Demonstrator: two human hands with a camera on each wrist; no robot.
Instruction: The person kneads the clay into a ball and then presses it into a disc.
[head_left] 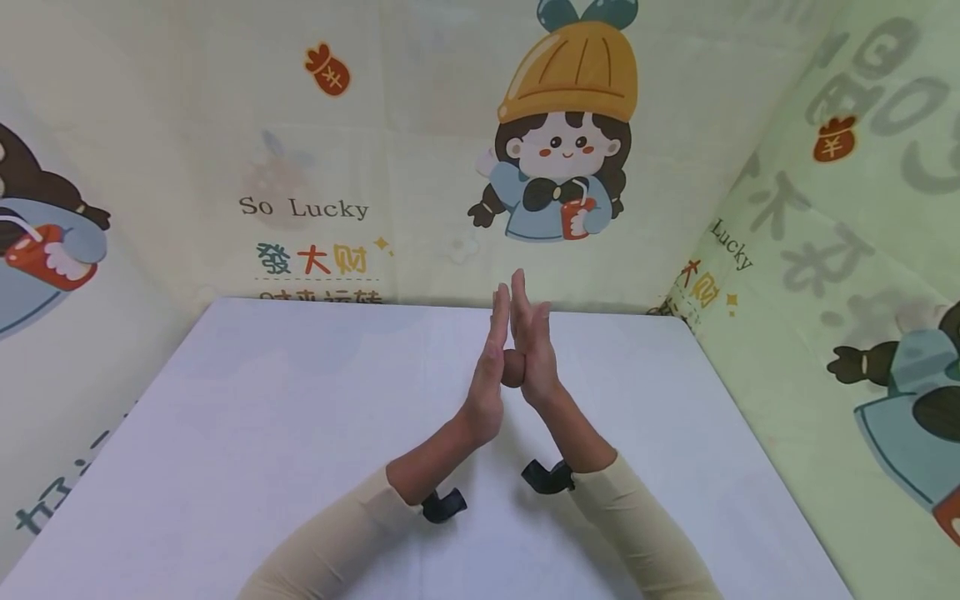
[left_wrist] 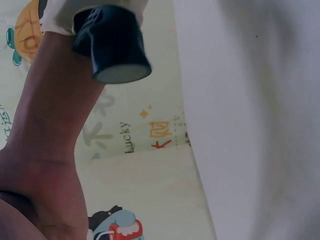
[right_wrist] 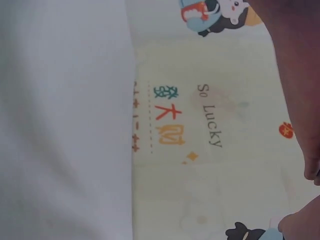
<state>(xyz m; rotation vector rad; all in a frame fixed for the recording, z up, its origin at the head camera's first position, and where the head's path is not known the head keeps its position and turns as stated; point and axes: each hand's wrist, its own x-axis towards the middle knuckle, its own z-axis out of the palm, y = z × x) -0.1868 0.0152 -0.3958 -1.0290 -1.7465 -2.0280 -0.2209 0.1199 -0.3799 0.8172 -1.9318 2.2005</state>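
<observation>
A small brown ball (head_left: 513,368) sits between the two palms, above the white table. My left hand (head_left: 489,371) lies against its left side, fingers straight and pointing up. From the other side my right hand (head_left: 536,354) presses on it, also with extended fingers, the thumb standing a little apart. The fingertips of both hands come close together at the top. In the left wrist view, a dark strip of the ball (left_wrist: 17,201) shows between the palms, most of it hidden. The right wrist view catches only parts of the hands at its right edge.
The white table (head_left: 300,433) spreads under both forearms. Behind it and at the sides hang pale cloths (head_left: 427,167) printed with cartoon figures and lettering. A black wrist mount (head_left: 444,506) sits at the left cuff, another black mount (head_left: 547,477) at the right.
</observation>
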